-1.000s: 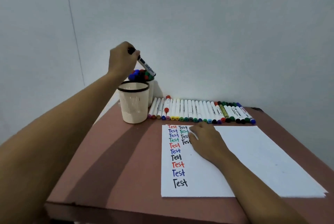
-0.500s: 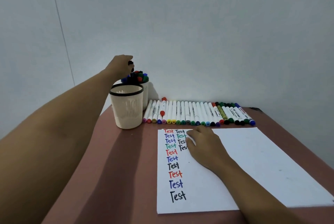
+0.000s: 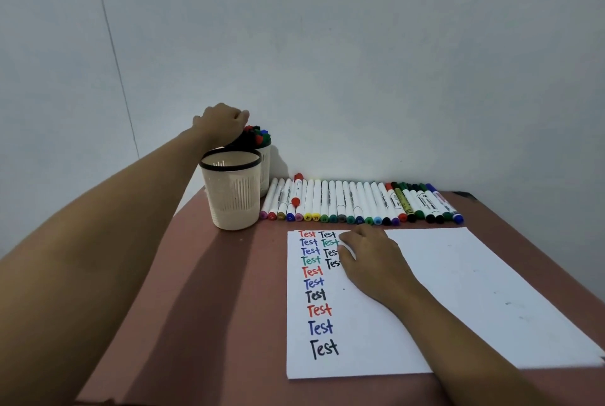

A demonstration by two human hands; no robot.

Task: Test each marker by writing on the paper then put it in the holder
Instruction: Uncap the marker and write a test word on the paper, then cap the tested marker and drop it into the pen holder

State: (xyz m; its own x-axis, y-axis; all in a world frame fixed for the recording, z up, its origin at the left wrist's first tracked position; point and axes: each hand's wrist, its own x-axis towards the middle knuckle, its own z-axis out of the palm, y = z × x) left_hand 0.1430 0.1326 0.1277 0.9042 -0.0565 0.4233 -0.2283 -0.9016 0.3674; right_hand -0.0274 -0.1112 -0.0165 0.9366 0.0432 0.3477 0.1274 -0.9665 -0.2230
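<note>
Centre left of the frame, the left hand [image 3: 222, 125] curls over the stored markers [image 3: 257, 134] in the rear holder [image 3: 265, 165]; I cannot tell whether it grips one. The right hand [image 3: 373, 261] lies flat, fingers relaxed, on the paper [image 3: 458, 291]. The marker row [image 3: 360, 206] lies on the tabletop [image 3: 196, 307] just above the paper.

Left hand [image 3: 223, 121] curls over the rear holder [image 3: 265, 170], perhaps touching its markers [image 3: 257, 135]; right hand [image 3: 373, 261] rests on paper [image 3: 465, 291].

Left hand [image 3: 222, 124] in shot, bare, with the left forearm [image 3: 114, 242] uncovered right out to the lower-left edge. Right hand [image 3: 376, 261] bare too, right forearm [image 3: 474, 350] uncovered down to the bottom edge.
</note>
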